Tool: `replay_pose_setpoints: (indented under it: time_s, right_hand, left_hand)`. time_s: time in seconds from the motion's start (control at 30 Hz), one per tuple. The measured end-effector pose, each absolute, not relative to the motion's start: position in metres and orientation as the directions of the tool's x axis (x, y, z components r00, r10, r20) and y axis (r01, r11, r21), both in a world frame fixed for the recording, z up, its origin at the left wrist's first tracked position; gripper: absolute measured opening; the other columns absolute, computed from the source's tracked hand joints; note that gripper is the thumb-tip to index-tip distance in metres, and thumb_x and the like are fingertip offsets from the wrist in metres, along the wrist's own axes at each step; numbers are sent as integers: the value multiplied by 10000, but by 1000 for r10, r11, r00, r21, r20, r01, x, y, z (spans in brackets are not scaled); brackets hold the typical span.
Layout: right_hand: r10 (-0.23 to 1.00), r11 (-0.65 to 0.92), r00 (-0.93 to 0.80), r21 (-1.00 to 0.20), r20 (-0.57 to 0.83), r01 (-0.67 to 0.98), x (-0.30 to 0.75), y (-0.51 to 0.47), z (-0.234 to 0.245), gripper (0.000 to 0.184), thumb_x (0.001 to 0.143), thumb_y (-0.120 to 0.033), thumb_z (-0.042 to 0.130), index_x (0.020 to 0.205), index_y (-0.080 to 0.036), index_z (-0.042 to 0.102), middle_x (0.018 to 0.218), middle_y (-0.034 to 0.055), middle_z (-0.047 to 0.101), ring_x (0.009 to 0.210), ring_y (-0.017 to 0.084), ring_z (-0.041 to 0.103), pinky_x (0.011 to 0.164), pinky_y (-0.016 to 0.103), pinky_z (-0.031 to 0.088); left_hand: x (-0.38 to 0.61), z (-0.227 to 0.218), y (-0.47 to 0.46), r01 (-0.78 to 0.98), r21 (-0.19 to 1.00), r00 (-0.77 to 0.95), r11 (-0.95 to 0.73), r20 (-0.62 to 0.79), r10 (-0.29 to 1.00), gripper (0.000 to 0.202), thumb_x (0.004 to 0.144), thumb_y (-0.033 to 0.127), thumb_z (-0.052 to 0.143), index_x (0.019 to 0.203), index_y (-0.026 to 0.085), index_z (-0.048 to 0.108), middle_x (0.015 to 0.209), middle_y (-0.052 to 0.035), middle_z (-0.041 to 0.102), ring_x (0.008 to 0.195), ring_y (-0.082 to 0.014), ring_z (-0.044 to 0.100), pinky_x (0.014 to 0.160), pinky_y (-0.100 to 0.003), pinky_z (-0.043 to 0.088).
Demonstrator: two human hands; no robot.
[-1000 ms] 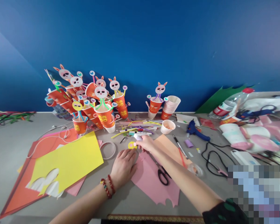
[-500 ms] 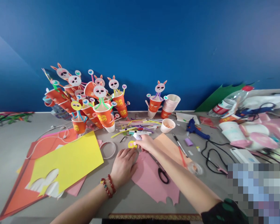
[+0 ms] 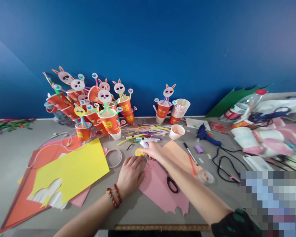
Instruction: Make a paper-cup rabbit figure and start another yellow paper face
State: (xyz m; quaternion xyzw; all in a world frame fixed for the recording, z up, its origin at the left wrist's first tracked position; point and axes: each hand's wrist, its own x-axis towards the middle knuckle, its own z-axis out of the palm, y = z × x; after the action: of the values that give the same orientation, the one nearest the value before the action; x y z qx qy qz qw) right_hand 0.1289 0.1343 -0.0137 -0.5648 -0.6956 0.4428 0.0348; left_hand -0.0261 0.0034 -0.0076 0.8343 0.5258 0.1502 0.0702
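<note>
In the head view, my right hand (image 3: 151,150) is closed around a whitish glue stick (image 3: 144,144), held tilted over a small yellow paper disc (image 3: 139,152) with pink spots. My left hand (image 3: 131,171) lies flat on the grey table, fingers stretched out, its fingertips at the near edge of the disc. My right wrist crosses above a pink paper sheet (image 3: 160,194) with notches cut in its edge. Black-handled scissors (image 3: 172,185) rest on that sheet, partly hidden by my forearm. A purple cap (image 3: 199,149) lies off to the right.
Orange cups with rabbit faces (image 3: 107,120) stand at the back left. Yellow paper (image 3: 81,168) and a tape roll (image 3: 113,158) lie left. Markers (image 3: 148,139), a white cup (image 3: 177,132), a blue glue gun (image 3: 208,136) with its black cord and a bottle (image 3: 244,105) are farther back.
My right hand and the glue stick have shifted very slightly over the yellow disc. My left hand stays in place. The whole view has moved a little.
</note>
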Motion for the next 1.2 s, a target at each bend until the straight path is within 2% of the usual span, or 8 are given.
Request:
replay_pose_setpoints:
  time_s: [0.1,0.2,0.33,1.2]
  right_hand:
    - [832,-32,-345,-660,-434,751,128,134,-14,252,953,-395,651,922,-144,662,705,-35,671,518,98,607,531,234,515]
    - [852,-34,-329,-668,-408,743,128,134,-13,192,860,-360,711,824,-179,660,620,-51,672,468,115,616,468,208,456]
    - [865,-34,-317,-676,-389,736,128,133,-9,177,794,-351,712,748,-197,639,592,-42,684,451,129,627,433,193,415]
    - [875,-26,-311,-675,-372,737,127,132,-9,234,744,-417,748,747,-205,648,566,-44,677,459,134,625,443,185,380]
  left_hand:
    - [-26,-8,3,858,275,398,-434,178,900,433,946,305,519,1362,188,555,1418,-119,603,1266,-313,534,1066,-506,410]
    - [-26,-7,3,861,275,395,-429,172,902,435,943,293,521,1364,186,553,1424,-117,599,1269,-312,533,1070,-506,409]
    - [-25,-6,3,863,273,394,-425,162,905,435,939,286,526,1358,174,558,1420,-122,603,1264,-310,537,1071,-506,410]
    - [-26,-8,3,859,266,395,-438,200,897,429,931,290,543,1347,188,571,1410,-111,611,1258,-310,537,1058,-508,421]
